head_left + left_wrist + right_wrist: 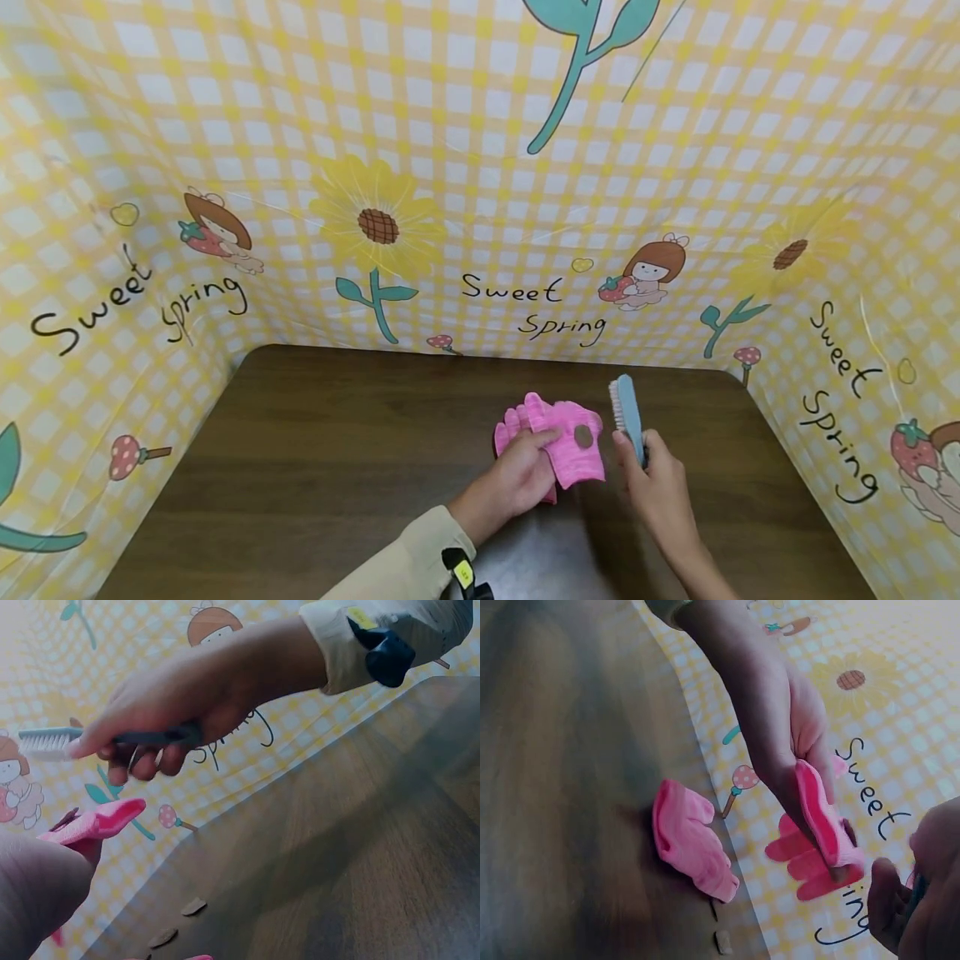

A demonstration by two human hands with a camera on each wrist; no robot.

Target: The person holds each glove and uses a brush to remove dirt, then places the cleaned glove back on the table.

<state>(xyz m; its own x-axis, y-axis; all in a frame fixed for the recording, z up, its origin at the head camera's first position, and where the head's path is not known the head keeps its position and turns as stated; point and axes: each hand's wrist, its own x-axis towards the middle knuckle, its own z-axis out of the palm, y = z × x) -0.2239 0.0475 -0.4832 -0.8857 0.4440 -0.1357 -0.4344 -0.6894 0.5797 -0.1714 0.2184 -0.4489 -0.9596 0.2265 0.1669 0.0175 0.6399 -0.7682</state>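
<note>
My left hand (521, 475) holds a pink knitted glove (577, 454) up off the table, thumb across its front. A round brown spot or piece (583, 436) shows on the glove near the cuff. To the right, my right hand (656, 487) grips a light blue brush (630, 408) by its handle, with the white bristles facing the glove and a gap between them. A second pink glove (694, 840) lies on the table below the left hand, mostly hidden in the head view.
Small flat brownish pieces (193, 906) lie on the dark wooden table (337, 433) near the second glove. A yellow checked cloth (480, 208) with printed flowers and figures stands as a wall around the table's back and sides.
</note>
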